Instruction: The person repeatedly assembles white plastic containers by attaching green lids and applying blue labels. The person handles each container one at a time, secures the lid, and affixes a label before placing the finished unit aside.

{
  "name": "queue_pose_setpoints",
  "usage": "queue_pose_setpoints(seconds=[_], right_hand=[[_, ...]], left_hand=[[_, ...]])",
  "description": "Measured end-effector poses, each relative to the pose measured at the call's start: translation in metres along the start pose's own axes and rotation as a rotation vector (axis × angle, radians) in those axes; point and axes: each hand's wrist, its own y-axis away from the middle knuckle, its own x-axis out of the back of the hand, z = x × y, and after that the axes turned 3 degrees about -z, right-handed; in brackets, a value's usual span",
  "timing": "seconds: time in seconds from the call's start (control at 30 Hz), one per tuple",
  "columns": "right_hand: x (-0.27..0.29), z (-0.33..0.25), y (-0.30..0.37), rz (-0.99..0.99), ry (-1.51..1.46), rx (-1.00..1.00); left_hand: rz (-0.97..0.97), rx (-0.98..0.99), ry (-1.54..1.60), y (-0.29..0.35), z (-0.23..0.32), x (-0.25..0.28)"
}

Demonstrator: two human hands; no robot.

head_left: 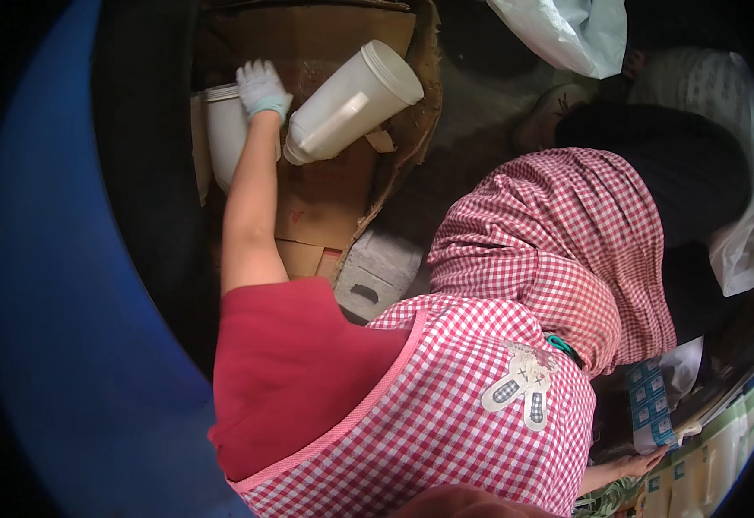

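My left hand point(262, 89), in a white glove with a pale green cuff, reaches to the far left. Its fingers bend over the rim of a white plastic container point(224, 129) standing in a worn cardboard box point(325, 194); my arm hides part of it. A second white plastic container point(351, 104) leans just to the right, its wide mouth toward the upper right. At the lower right my right hand point(643, 464) is closed at the lower end of a blue-and-white carton point(650, 401). The fingers there show only in part.
A large blue surface point(57, 285) curves along the left. A grey concrete block point(380, 269) sits by the cardboard box. White plastic bags point(571, 34) hang at the top and lie at the right point(744, 250). Flattened green and cream packaging point(714, 457) is stacked at the lower right.
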Motion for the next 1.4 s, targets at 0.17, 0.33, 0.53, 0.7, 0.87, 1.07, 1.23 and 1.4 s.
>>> queue_pose_setpoints(seconds=[0.17, 0.33, 0.53, 0.7, 0.87, 1.07, 1.23, 1.4], right_hand=[[-0.004, 0.002, 0.004, 0.043, 0.265, 0.243], [-0.032, -0.016, 0.015, 0.333, 0.018, 0.013], [-0.049, -0.003, 0.013, 0.531, -0.016, 0.287], [-0.071, -0.018, 0.035, 0.492, -0.012, 0.453], [-0.084, -0.077, 0.084, 0.63, 0.447, 0.552], [-0.049, -0.112, 0.133, 0.705, -0.013, 0.578], [-0.028, -0.118, 0.135, 0.605, -0.651, 0.379], [-0.032, -0.146, 0.119, 0.055, -1.303, -0.079]], left_hand=[[-0.41, -0.041, 0.077, 0.006, 0.013, -0.049], [-0.699, -0.079, 0.058, 0.071, 0.071, -0.067], [-0.737, -0.177, 0.296, 0.104, 0.073, 0.011], [-0.451, -0.237, 0.433, 0.095, 0.022, 0.193], [0.146, -0.548, 0.971, 0.152, -0.037, 0.378], [0.814, -0.401, 1.808, 0.155, -0.041, 0.447], [0.48, -0.312, 2.332, 0.171, 0.076, 0.449], [0.469, -1.337, 1.317, 0.222, 0.203, 0.495]])
